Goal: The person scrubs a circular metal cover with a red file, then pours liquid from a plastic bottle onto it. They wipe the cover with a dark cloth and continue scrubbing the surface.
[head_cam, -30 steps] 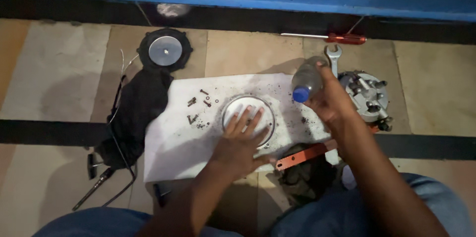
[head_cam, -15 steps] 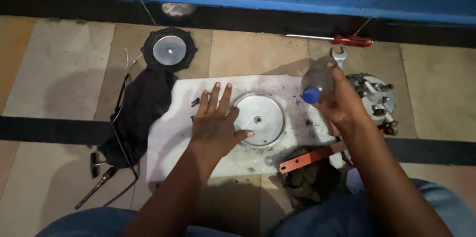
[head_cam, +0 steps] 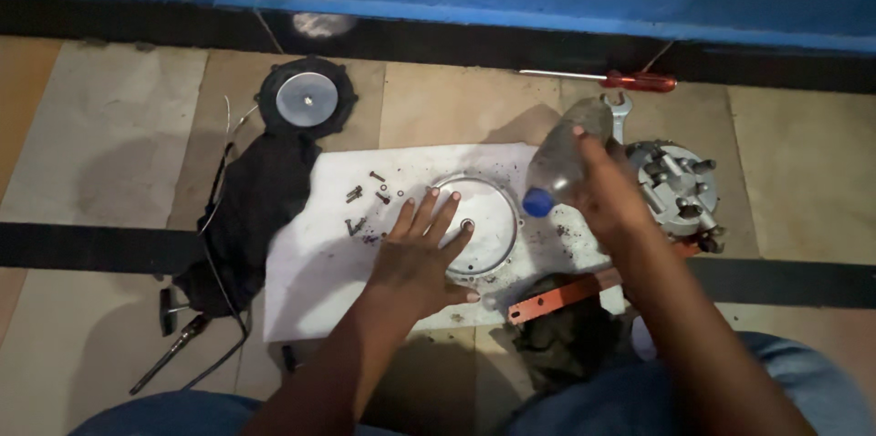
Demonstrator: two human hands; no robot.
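Note:
My left hand [head_cam: 422,254] lies flat with fingers spread, its fingertips on a round white metal disc [head_cam: 488,222] that rests on a white sheet [head_cam: 310,263] on the floor. My right hand [head_cam: 607,190] grips a clear plastic bottle [head_cam: 561,158] with a blue cap, tilted with the cap pointing down toward the disc's right edge. Several small dark screws [head_cam: 365,203] lie on the sheet just left of my left hand.
A black round part with a silver centre [head_cam: 306,98] lies at the back left above a black cloth [head_cam: 251,208]. Right of the bottle sit a metal carburettor-like body [head_cam: 680,185], a spanner [head_cam: 619,112], a red-handled screwdriver [head_cam: 630,80] and an orange bar [head_cam: 561,295].
My left hand slid off the disc to the screws at its left, then came back with its fingertips on the disc. The bottle has tilted lower toward the disc.

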